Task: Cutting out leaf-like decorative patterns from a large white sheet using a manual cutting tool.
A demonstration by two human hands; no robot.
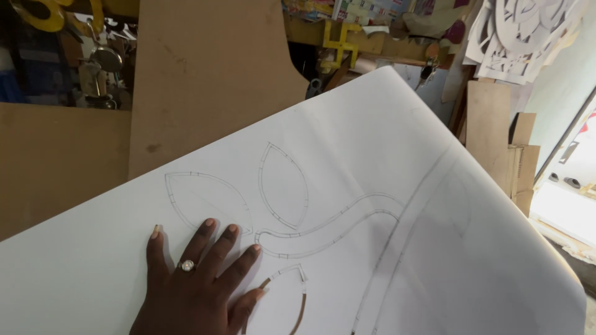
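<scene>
A big white sheet [372, 186] fills most of my view, tilted so its top corner points to about twelve o'clock and its lower edge runs off at six. Pencilled and partly cut outlines cover it: two leaf shapes [282, 185] near the middle, a curling stem [335, 226] running toward three o'clock, and long curved lines sweeping down toward five o'clock. Behind the sheet, from nine to twelve o'clock, stand brown fibreboard panels [205, 68]. At two o'clock a stack of white cut-out shapes [521, 37] hangs above some plain wooden boards [490, 130]. A yellow cut piece [338, 40] sits on a cluttered shelf at about one o'clock.

My left hand [198, 285] lies flat on the sheet at seven o'clock, palm down, fingers [233, 251] spread apart and gripping nothing, their tips touching the lower edge of the left leaf outline. A ring [186, 265] with a pale stone sits on one finger. Just at four o'clock from the hand, a third leaf outline [292, 291] is cut through, showing brown beneath. My right hand is out of sight.
</scene>
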